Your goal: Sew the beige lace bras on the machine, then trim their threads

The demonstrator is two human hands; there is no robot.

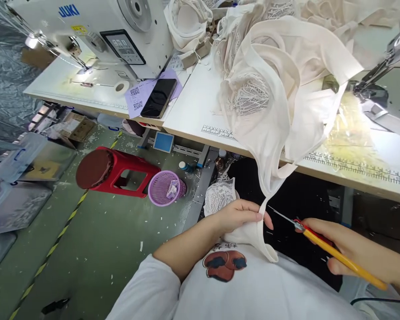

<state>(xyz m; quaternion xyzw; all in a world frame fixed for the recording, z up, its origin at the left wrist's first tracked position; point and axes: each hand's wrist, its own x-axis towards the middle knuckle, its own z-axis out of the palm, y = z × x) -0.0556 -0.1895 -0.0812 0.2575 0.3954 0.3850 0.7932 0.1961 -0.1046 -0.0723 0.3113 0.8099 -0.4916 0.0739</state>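
Observation:
My left hand [242, 216] is closed on a cream bra [216, 198], pinching a narrow band where the fabric gathers. From that pinch, a strip of fabric runs up to the pile of cream bras [270, 106] on the sewing table. One lace cup hangs beside my left wrist, and more of the fabric lies against my shirt. My right hand [340, 242] is closed around scissors [333, 253] with orange and red handles. Their thin blades point left, with the tips close to the band by my left fingers. Whether the blades touch the fabric I cannot tell.
A white sewing machine [96, 35] stands at the left, with a phone [159, 98] and purple papers [136, 100] beside it. Another machine's metal parts [380, 84] show at right. A red stool [120, 173] and purple basket [163, 189] are on the floor.

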